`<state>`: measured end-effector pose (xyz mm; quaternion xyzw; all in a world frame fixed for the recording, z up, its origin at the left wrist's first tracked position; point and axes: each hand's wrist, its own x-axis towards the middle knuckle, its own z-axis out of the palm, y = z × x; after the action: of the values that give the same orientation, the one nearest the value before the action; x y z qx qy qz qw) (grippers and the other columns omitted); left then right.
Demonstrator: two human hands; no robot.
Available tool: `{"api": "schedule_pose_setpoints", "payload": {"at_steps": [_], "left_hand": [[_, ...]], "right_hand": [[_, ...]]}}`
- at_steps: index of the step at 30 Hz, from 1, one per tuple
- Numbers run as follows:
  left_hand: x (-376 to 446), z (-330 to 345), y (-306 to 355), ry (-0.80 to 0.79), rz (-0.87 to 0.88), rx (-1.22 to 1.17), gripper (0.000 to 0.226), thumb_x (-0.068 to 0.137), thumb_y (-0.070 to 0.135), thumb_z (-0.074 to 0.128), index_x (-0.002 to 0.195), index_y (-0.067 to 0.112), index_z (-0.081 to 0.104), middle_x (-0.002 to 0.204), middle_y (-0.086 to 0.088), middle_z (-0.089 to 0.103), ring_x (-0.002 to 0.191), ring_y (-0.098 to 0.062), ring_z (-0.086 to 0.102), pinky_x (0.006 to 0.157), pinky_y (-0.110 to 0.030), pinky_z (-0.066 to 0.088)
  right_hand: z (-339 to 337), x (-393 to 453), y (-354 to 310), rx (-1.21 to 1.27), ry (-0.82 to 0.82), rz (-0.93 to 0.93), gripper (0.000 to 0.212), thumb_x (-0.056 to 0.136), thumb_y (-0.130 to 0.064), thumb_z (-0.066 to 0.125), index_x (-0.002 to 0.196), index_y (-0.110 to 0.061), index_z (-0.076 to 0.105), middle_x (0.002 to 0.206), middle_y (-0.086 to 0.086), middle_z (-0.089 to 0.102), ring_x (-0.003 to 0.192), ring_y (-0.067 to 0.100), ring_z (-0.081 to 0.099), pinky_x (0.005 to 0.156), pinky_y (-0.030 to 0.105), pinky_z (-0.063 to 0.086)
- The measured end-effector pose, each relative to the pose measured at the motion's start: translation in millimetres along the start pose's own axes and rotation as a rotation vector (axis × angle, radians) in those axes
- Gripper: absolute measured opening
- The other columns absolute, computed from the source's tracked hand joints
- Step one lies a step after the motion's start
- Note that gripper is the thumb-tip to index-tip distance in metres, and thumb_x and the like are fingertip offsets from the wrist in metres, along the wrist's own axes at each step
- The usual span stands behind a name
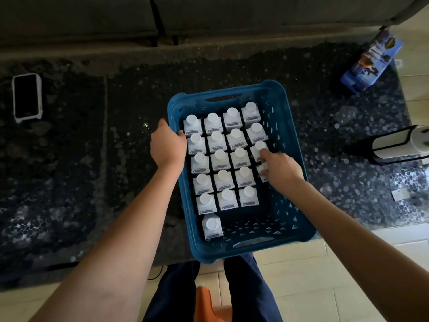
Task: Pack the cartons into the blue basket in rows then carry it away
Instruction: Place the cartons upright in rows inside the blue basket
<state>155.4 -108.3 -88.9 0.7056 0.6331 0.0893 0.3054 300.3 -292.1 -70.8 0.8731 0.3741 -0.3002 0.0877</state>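
While the left hand curls its fingers over the left rim of the blue plastic basket on the dark table to steady it, the right hand pinches a small white carton into the right row.

A dark, speckled tabletop fills most of the view. A phone in a pale case lies face up near its far left edge. A blue printed box stands tilted at the far right corner. A white container in a black wire holder sits at the right edge. Behind runs a grey sofa. Pale floor tiles show below, with an orange stool.
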Motion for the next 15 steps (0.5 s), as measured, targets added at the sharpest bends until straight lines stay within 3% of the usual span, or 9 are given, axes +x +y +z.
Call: {"api": "schedule_pose_setpoints", "payload": {"at_steps": [7, 11, 15], "left_hand": [[-1, -1, 1, 0.004, -0.002, 0.013, 0.021, 0.090, 0.018, 0.057, 0.107, 0.006, 0.056, 0.103, -0.010, 0.066, 0.091, -0.028, 0.065, 0.069, -0.038, 0.053], [-1, -1, 2, 0.005, -0.003, 0.010, 0.019, 0.090, 0.018, 0.057, 0.106, 0.007, 0.055, 0.102, -0.011, 0.066, 0.091, -0.029, 0.065, 0.068, -0.039, 0.053], [-1, -1, 2, 0.007, 0.001, 0.020, 0.020, 0.091, 0.019, 0.057, 0.106, 0.006, 0.055, 0.103, -0.012, 0.066, 0.092, -0.029, 0.065, 0.067, -0.036, 0.051]], "right_hand": [[9, 1, -6, 0.015, 0.003, 0.048, 0.026, 0.092, -0.012, 0.058, 0.116, -0.010, 0.049, 0.104, 0.014, 0.064, 0.093, 0.032, 0.061, 0.061, 0.032, 0.039], [13, -1, -3, 0.085, 0.022, 0.053, 0.027, 0.091, -0.007, 0.056, 0.117, -0.011, 0.049, 0.101, 0.012, 0.066, 0.085, 0.029, 0.062, 0.060, 0.031, 0.042], [12, 1, 0, 0.146, 0.003, 0.068, 0.025, 0.090, -0.010, 0.060, 0.113, -0.016, 0.051, 0.094, 0.005, 0.063, 0.074, 0.023, 0.051, 0.056, 0.029, 0.037]]}}
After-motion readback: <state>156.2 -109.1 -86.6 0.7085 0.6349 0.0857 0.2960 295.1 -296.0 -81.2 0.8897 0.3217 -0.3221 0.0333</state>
